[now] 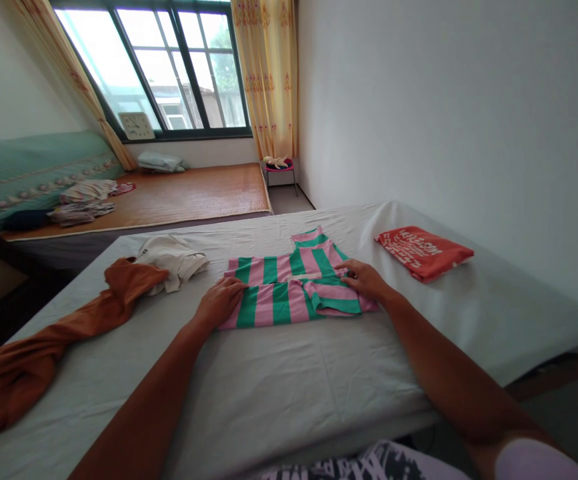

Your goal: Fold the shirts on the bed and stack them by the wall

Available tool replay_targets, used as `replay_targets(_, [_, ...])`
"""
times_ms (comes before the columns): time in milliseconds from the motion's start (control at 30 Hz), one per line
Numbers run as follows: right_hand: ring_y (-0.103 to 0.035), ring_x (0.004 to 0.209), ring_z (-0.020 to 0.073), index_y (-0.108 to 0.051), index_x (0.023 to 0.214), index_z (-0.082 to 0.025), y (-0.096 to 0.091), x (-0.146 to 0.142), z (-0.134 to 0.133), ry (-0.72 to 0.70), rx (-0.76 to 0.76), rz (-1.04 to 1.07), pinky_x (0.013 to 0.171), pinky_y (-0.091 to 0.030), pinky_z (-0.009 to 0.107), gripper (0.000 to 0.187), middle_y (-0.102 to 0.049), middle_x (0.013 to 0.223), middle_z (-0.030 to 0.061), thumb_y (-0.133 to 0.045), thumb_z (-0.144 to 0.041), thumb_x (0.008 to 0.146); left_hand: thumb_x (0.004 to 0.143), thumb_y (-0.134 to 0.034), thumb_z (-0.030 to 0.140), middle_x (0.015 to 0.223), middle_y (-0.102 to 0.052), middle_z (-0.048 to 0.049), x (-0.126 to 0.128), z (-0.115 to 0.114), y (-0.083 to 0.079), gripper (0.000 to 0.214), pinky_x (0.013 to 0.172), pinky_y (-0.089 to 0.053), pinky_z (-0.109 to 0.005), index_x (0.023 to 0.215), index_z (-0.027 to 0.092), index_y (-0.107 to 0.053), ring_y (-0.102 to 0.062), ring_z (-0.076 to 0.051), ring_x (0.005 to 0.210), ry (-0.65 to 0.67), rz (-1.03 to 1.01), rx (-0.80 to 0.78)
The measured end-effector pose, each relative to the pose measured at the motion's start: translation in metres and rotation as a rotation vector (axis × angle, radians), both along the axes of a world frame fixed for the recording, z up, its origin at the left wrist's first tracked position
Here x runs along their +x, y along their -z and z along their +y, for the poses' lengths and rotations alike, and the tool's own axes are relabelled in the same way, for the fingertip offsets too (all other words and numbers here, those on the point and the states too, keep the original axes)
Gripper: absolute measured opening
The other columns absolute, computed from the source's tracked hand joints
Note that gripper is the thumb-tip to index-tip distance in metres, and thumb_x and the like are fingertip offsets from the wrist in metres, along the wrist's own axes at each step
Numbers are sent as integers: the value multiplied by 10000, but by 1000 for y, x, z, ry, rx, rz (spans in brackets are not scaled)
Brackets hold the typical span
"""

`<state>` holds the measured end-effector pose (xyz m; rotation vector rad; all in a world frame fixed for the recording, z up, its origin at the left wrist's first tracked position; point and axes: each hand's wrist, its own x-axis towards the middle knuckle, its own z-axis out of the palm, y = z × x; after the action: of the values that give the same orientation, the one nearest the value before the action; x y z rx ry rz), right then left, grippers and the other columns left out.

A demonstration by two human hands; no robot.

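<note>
A pink and green striped shirt (281, 303) lies partly folded on the white-sheeted surface (289, 373) in front of me. One sleeve (336, 303) is laid across its right part, and another striped end sticks out at the far side. My left hand (221, 300) is closed on the shirt's left edge, fingertips on the cloth and thumb hidden. At the right edge, my right hand (365, 280) has its fingers bent and pinching the fabric near the sleeve.
A folded red garment (423, 252) with white lettering lies to the right, near the wall. On the left are a rust-brown garment (69, 333) and a cream one (176, 257). Beyond stand a bed (203, 190) with clothes on it and a small pink stool (281, 165).
</note>
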<state>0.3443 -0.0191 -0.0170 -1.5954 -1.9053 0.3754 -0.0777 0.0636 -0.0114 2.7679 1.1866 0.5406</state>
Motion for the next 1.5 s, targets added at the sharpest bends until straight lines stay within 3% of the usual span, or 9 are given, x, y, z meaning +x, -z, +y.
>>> replay_targets(233, [-637,754,154,-644,1151,-175,-8,6,-6,-120,-307,315,652,-513,264,419,-668,1140,71,-667,-326,761,929,-460,281,1106,-660,-51,44,-15,-27,265,913,-474,-351,1072,247,-681,-579,-210,1034,137,-75,3])
replay_targets(333, [-645,881,188,-676,1082,-165,-1,7,-2,-150,-259,366,768,-516,292,360,-684,1093,68,-667,-276,739,898,-516,228,1155,-644,-51,88,-23,-36,299,944,-459,-349,1164,265,-648,-567,-210,1074,319,-7,-9])
replay_targets(467, [-642,934,204,-701,973,-167,10,6,6,-97,-190,466,885,-490,341,268,-708,983,53,-652,-257,725,841,-568,148,1243,-597,-49,140,-25,-26,425,955,-455,-339,1236,298,-614,-555,-206,1110,436,23,5])
replay_targets(700, [-633,897,168,-664,1034,-166,6,4,5,-28,-68,662,859,-487,315,326,-694,975,41,-634,-255,722,880,-495,144,1006,-669,-44,160,-10,-1,312,873,-488,-313,1053,259,-728,-591,-179,961,213,-321,-1])
replay_targets(867, [-636,822,180,-648,1080,-158,14,7,12,118,-39,516,793,-516,334,351,-685,870,46,-604,-230,739,888,-466,131,1028,-656,-51,156,-4,12,347,879,-491,-323,1101,252,-712,-581,-185,964,184,-346,-7])
replay_targets(1000, [-594,1017,240,-653,1081,-177,7,5,10,277,255,243,831,-524,385,313,-652,1104,109,-525,-175,795,872,-418,67,1123,-637,-64,156,-9,7,405,959,-460,-359,1130,225,-687,-546,-199,1066,112,-420,97])
replay_targets(1100, [-559,1085,240,-665,1106,-206,-4,-10,3,157,388,20,939,-478,412,335,-663,1101,96,-435,-146,870,918,-409,126,1152,-641,-60,160,-19,0,366,1015,-428,-357,1168,230,-656,-534,-186,1118,222,-405,126])
replay_targets(1267, [-515,1218,215,-579,1290,-229,10,-41,1,-191,215,-247,1049,-405,404,385,-618,1275,63,-396,-243,952,959,-416,342,1353,-555,-79,166,-33,10,408,1095,-346,-411,1334,223,-526,-449,-222,1287,228,-91,50])
replay_targets(1500, [-318,1400,239,-386,1461,-223,36,-38,8,-148,41,-485,1142,-261,449,585,-385,1505,69,-303,-529,969,987,-287,460,1506,-394,-26,152,-27,20,480,1135,-251,-446,1429,315,-405,-334,-231,1385,151,100,-26])
